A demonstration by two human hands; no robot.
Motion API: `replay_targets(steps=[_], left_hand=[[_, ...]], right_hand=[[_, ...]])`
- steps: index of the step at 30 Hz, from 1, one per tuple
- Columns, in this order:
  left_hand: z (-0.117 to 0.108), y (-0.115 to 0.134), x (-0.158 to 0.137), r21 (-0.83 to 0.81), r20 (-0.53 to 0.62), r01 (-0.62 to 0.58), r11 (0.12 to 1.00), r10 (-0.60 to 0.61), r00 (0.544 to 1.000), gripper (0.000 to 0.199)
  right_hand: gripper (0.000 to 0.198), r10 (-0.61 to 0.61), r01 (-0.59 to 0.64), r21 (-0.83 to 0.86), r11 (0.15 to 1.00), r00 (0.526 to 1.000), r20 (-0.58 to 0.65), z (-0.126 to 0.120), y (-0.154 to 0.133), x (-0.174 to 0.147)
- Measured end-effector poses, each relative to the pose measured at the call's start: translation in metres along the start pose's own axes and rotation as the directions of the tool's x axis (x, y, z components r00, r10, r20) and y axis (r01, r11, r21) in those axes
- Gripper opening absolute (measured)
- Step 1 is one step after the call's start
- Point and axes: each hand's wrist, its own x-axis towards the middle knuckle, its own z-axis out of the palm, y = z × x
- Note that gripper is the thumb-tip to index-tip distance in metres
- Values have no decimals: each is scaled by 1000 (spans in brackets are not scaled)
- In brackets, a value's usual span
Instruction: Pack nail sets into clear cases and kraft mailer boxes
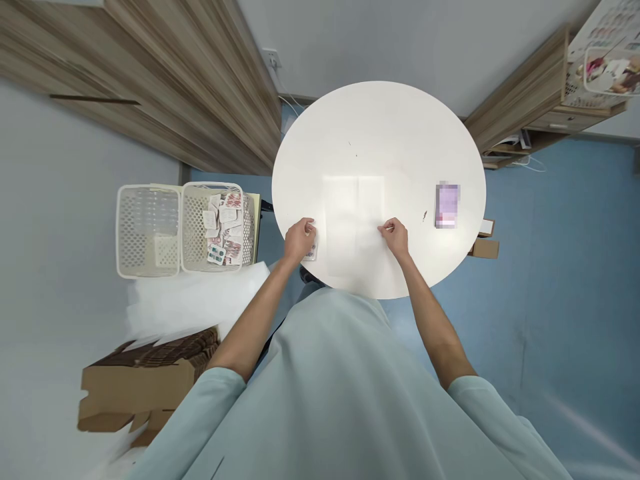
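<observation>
A thin, see-through white sheet [343, 223], perhaps plastic film, lies flat on the round white table [380, 127] with a fold line down it. At the sheet's right edge my right hand [396, 238] is closed in a pinch, its fingertips on the film. Beyond its left edge my left hand [300, 240] is closed, thumb and fingertips together; what they hold is hidden. Partly under that hand lies a small clear packet [311, 253] with dark spots in it, too covered to make out.
A phone-like purple object [447, 205], pixelated, lies at the table's right. Left of the table stand two white baskets, one [149, 190] with little visible, the other [213, 187] holding several small packets [227, 217]. Folded cardboard boxes [140, 390] and white sheets [190, 303] sit below them.
</observation>
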Motion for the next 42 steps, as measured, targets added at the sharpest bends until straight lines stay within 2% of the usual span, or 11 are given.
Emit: replay_targets(steps=[4, 7, 10, 14, 19, 23, 27, 31, 34, 38, 42], left_hand=[[-16, -26, -23, 144, 141, -169, 975, 149, 979, 36], [-22, -43, -39, 173, 223, -219, 960, 178, 958, 52], [-24, -53, -48, 150, 239, -237, 960, 197, 951, 57], [-24, -54, -54, 199, 286, -271, 942, 209, 935, 57], [-27, -52, -61, 345, 379, -329, 879, 191, 906, 70], [-25, -50, -66, 367, 372, -339, 866, 198, 907, 70], [-10, -33, -68, 331, 354, -376, 866, 256, 900, 70], [15, -7, -65, 289, 401, -459, 840, 329, 855, 68], [36, 7, -60, 287, 432, -509, 812, 364, 825, 70], [55, 14, -54, 312, 456, -534, 786, 369, 810, 72], [60, 11, -52, 322, 457, -542, 776, 374, 807, 72]], right_hand=[[18, 21, -22, -32, 999, 999, -29, 1, 1, 2], [18, 22, -26, -64, 998, 998, -57, 3, 2, 3], [18, 19, -25, -83, 996, 997, -71, 4, 3, 5], [20, 19, -28, -103, 994, 996, -87, 5, 5, 5], [24, 11, -21, -111, 994, 996, -91, 1, 8, -5], [25, 22, -31, -113, 993, 996, -82, -1, 16, -23], [27, 26, -37, -115, 993, 995, -93, 3, 25, -45], [31, 37, -50, -140, 989, 995, -95, 6, 33, -65], [28, 86, -108, -212, 971, 990, -109, 8, 38, -79], [25, 120, -153, -327, 933, 986, -120, 17, 44, -98], [22, 136, -182, -366, 912, 980, -148, 31, 47, -115]])
